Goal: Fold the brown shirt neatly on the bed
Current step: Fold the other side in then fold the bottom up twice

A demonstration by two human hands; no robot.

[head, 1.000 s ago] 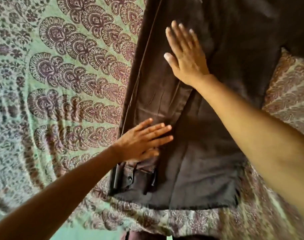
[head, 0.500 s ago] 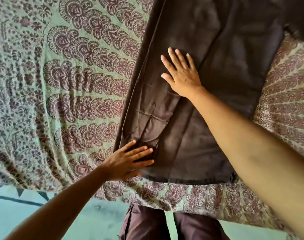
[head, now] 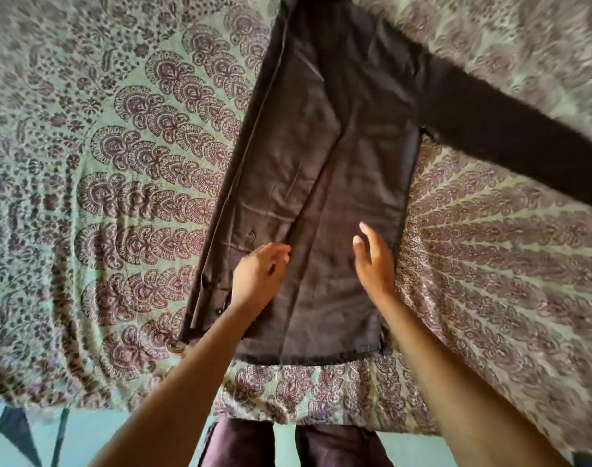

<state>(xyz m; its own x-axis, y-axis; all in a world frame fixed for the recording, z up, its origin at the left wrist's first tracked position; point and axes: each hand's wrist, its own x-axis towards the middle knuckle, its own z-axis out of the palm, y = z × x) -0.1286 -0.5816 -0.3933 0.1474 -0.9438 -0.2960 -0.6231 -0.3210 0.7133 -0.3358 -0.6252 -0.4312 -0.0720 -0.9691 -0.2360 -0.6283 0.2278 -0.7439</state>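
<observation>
The brown shirt (head: 324,183) lies flat on the bed, its hem toward me. Its left side is folded in over the body as a long strip, and its right sleeve (head: 510,143) stretches out to the right across the bedspread. My left hand (head: 259,276) hovers over the lower end of the folded strip with loosely curled fingers, holding nothing. My right hand (head: 373,261) is over the lower right part of the shirt, fingers straight and lifted, palm turned inward.
The bed is covered by a green bedspread with purple paisley patterns (head: 119,203). Its near edge (head: 308,412) runs across the bottom, with my trouser legs (head: 294,446) and the green floor below it.
Both hands have lifted off the shirt and drawn back toward the hem. The view has pulled back, so the outstretched right sleeve now shows.
</observation>
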